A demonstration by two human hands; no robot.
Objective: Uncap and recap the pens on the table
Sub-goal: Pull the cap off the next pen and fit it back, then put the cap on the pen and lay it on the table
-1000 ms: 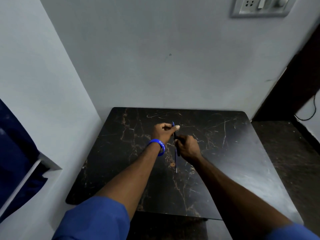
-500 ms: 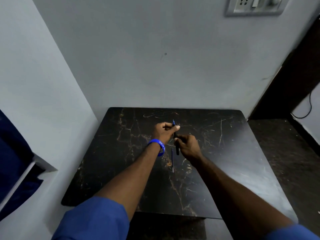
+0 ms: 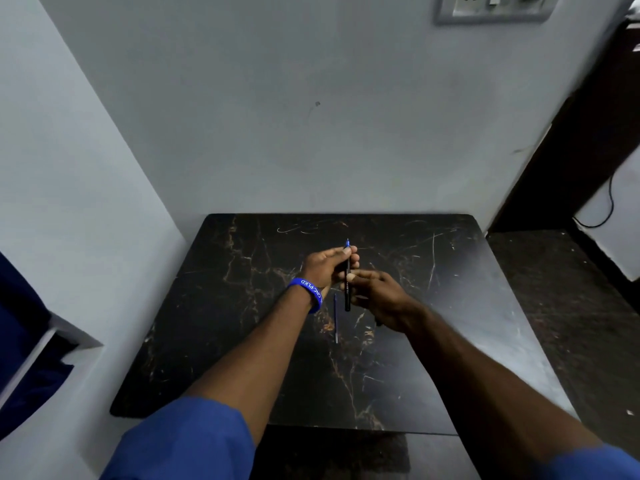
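Observation:
A dark pen with a blue far end is held upright over the middle of the black marble table. My left hand, with a blue wristband, pinches the pen near its blue top. My right hand grips the pen's dark lower barrel with fingertips. A second thin blue pen lies flat on the table just below the hands, pointing toward me. Whether a cap is on or off the held pen cannot be told.
Grey walls close the table on the far and left sides. A switch and socket plate hangs high on the far wall. Dark floor lies to the right of the table, with a black cable on the right wall.
Both hands still hold the same pen; the left fingers have slid slightly up toward the blue tip. The pen lying on the table has not moved.

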